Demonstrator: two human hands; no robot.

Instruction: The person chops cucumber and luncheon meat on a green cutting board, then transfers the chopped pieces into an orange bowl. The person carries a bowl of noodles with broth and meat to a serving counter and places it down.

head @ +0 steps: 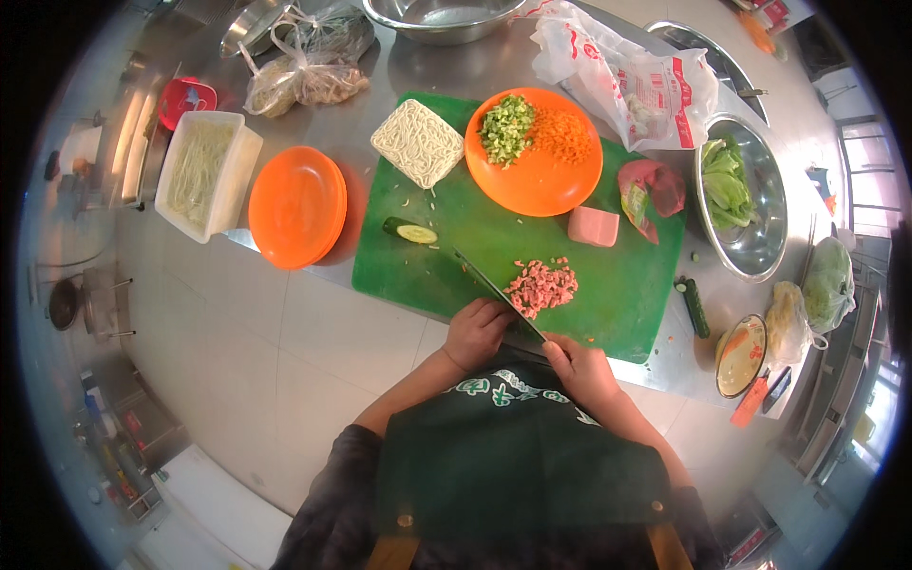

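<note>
My right hand (581,369) is closed on the handle of a kitchen knife (491,285), its blade slanting up and left over the green cutting board (456,263). My left hand (479,329) is at the board's near edge beside the blade, fingers curled; what lies under them is hidden. Diced pink meat (545,285) is heaped right of the blade. Behind it sits a block of pink luncheon meat (593,226). A cut cucumber piece (411,231) lies at the left. At the back are a noodle block (417,139) and an orange plate (531,196) bearing diced green vegetable (507,132) and diced carrot (563,135).
Stacked orange plates (298,206) and a white tub of shreds (206,178) stand left. Right are a steel bowl with lettuce (776,242), a cucumber (695,310), an enamel bowl (741,356) and an orange-handled tool (750,404). A plastic bag (627,78) lies behind.
</note>
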